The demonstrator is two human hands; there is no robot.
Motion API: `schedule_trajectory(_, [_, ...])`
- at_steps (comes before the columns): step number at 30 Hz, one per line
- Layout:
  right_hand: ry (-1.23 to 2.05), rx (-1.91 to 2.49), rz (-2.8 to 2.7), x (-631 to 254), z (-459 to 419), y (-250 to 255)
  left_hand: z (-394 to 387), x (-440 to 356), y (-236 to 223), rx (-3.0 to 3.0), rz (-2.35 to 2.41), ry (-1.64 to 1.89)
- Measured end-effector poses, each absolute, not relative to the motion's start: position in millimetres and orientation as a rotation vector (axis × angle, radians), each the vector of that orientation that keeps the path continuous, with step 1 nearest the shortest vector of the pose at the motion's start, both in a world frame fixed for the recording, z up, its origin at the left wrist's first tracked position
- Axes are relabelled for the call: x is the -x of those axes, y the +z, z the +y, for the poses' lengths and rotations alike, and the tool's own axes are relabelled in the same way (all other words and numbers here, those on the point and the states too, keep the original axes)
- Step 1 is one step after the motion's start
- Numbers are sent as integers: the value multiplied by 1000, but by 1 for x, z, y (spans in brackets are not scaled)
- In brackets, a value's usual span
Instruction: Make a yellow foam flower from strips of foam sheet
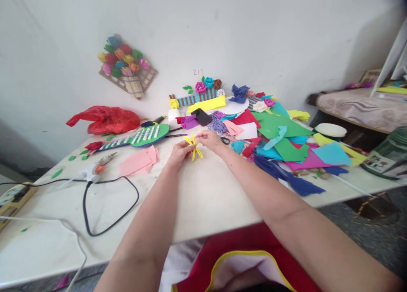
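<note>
A small yellow paper flower (197,152) with narrow, spread petals is held just above the white table (216,194). My left hand (180,153) pinches it from the left side, fingers closed near its centre. From the upper right, my right hand (208,140) has its thumb and fingertips pressed together at the flower's top. Whether a petal lies between those right fingertips is too small to make out for certain. Left of my hands lies a stack of pink paper pieces (140,160).
A hot glue gun (93,169) with a looping black cord and pliers lie at left. Behind are a green guitar-shaped craft (149,135), a red plastic bag (110,120) and a phone (201,117). Coloured paper scraps (280,135) cover the right side, near a large glass jar (389,154).
</note>
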State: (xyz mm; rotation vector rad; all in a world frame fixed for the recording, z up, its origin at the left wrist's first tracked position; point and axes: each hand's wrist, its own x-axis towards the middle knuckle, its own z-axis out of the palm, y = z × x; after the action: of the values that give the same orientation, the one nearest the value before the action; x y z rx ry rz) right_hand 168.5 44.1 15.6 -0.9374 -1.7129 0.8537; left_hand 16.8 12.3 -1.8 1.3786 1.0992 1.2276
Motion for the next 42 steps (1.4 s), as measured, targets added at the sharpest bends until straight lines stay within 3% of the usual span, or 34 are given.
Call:
schedule_trajectory(17, [594,1134,-1839,-171,47,16,11,-22,0,-1446,1150,1240])
schedule_trajectory(42, [560,1092,-1781,-166,48,11,17,-20,-7,-1462,1103,1259])
